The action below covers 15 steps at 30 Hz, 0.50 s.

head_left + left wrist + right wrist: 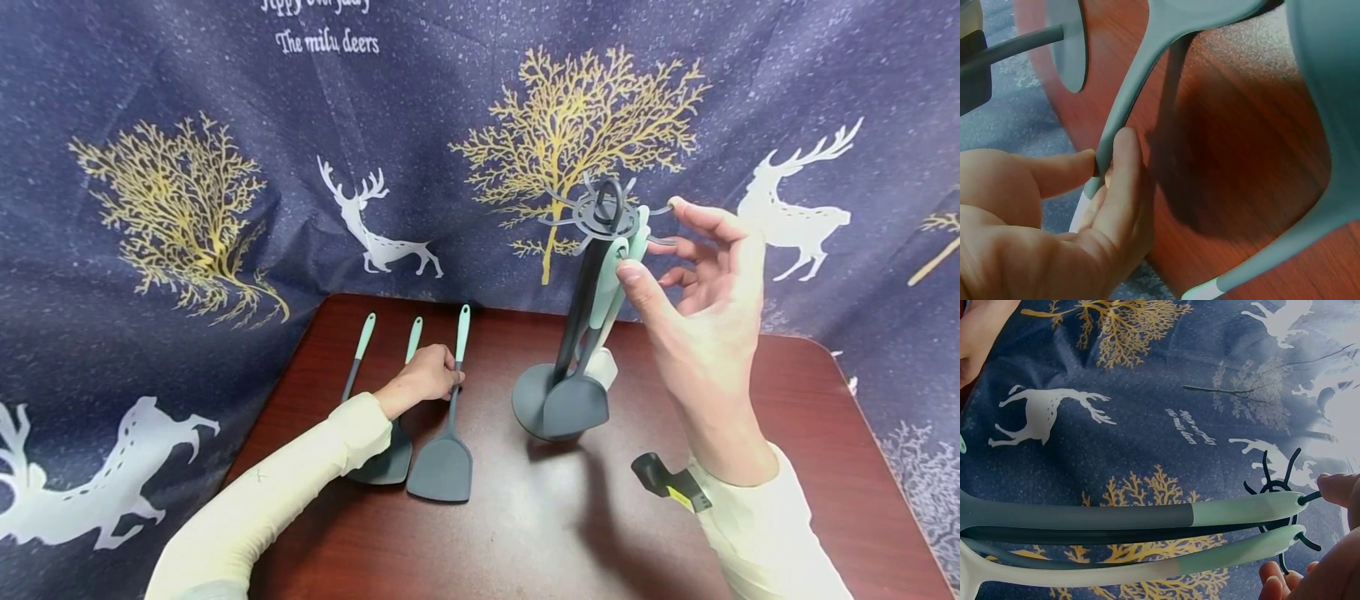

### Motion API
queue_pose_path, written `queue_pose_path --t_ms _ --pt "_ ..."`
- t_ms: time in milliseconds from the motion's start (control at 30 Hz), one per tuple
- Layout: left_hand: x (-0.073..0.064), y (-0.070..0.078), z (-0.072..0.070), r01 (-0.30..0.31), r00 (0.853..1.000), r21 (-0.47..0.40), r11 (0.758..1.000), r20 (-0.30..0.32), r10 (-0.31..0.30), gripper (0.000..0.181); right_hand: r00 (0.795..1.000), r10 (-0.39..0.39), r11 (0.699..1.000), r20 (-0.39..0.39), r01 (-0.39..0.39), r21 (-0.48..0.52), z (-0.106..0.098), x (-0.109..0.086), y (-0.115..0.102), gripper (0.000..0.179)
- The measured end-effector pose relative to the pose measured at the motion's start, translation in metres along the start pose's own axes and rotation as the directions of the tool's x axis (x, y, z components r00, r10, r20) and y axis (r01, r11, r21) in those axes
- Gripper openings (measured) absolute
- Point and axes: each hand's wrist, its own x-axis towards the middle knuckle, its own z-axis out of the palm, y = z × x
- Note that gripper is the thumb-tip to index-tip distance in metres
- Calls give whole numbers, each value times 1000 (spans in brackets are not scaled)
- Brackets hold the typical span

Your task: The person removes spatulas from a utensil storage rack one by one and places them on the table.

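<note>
My left hand (429, 373) pinches the grey shaft of the rightmost turner (442, 469) between thumb and fingers. This turner has a mint handle and lies on the table. Left of it are a second turner (388, 462) and another mint-handled utensil (366, 335), whose lower end my forearm hides. My right hand (705, 292) is at the top of a dark utensil rack (581, 292), thumb and fingers on its hooks. From those hooks hang a grey turner (1085, 515) and a white-shafted utensil (1085, 573), both with mint handles.
The brown table (510, 533) ends at a dark blue cloth (420, 100) printed with deer and trees. A round grey base (528, 398) is at the rack's foot. A black device (663, 475) is strapped to my right wrist.
</note>
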Motion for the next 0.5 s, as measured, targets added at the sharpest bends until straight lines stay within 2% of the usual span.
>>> queue_pose_path --t_ms 333,500 --pt "5 -1 3 17 1000 28 999 -2 -17 15 1000 6 1000 -3 -6 2 -1 0 0 64" --pt "7 -2 3 19 1000 70 997 7 -20 16 1000 2 1000 3 -2 -2 -1 0 0 64"
